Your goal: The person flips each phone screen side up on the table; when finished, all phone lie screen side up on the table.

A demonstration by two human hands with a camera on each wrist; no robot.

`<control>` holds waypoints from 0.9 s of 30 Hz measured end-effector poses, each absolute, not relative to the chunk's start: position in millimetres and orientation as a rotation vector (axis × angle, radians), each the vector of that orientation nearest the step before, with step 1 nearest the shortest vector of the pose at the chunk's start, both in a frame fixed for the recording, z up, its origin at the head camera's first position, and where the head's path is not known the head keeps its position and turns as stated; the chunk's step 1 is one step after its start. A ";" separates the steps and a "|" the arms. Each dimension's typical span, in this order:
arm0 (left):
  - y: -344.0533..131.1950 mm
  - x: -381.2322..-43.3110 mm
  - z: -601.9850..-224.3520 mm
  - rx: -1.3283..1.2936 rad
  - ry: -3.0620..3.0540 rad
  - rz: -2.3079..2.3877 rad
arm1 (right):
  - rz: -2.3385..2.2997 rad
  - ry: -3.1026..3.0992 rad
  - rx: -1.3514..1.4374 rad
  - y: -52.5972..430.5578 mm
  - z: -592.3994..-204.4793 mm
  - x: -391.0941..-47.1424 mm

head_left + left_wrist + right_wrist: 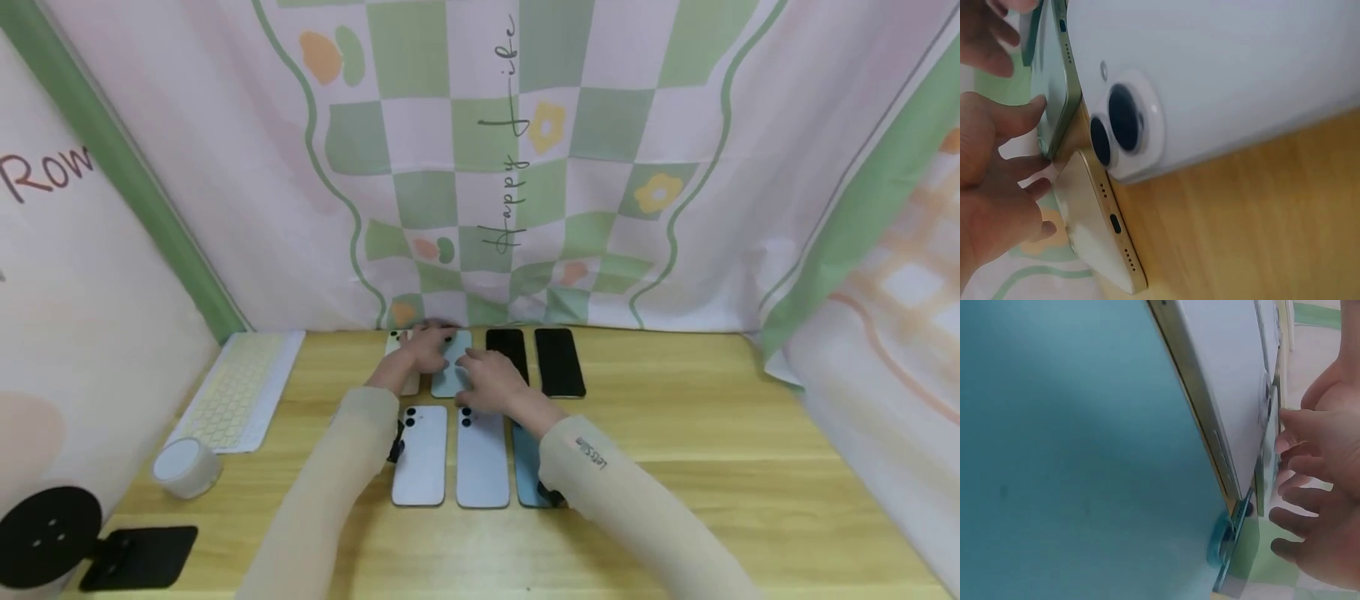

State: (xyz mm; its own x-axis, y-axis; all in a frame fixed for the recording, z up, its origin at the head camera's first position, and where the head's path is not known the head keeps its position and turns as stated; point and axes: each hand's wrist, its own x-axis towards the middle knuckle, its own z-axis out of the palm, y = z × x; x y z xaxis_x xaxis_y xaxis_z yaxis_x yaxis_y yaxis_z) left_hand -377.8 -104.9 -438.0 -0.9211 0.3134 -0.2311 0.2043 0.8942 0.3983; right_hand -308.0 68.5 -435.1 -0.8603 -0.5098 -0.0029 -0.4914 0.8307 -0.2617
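Note:
A pale green-blue phone [447,385] lies back-up in the far row, with both hands at its sides. My left hand [427,348] reaches over its upper left part; in the left wrist view the thumb [1030,115] touches the phone's back and the other fingers extend past its edge. From the right comes my right hand [491,379], relaxed fingers at the phone's right side, spread apart in the right wrist view. Left of that phone is a cream phone [411,385], partly under the left hand. A black-screened phone [510,343] sits right of it, partly covered by the right hand.
Another black-screened phone [559,362] ends the far row. Nearer lie two white phones [420,462] [482,462] and a blue phone [527,467] under the right sleeve. At left are a keyboard [240,392], a white round container [187,468] and a black stand [142,557]. A curtain hangs behind.

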 end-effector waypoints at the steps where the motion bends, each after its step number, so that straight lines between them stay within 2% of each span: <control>1: -106.0 -377.9 -437.2 0.386 2.768 0.542 | -0.370 2.929 -0.791 66.7 -435.7 -308.7; 11: -112.4 -377.4 -442.2 0.381 2.780 0.546 | -0.301 2.926 -0.725 57.4 -444.0 -316.6; 27: -115.3 -379.2 -439.4 0.299 2.777 0.611 | -0.464 2.834 -0.658 38.3 -441.8 -318.6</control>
State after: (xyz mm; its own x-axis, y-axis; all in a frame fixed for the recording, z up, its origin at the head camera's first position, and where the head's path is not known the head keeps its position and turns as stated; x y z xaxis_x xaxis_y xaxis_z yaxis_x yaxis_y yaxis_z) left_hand -379.2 -115.3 -439.4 -0.9390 0.2587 -0.2266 0.1396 0.8889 0.4363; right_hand -318.6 38.3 -441.8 -0.8821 -0.4561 -0.1177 -0.3948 0.8522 -0.3435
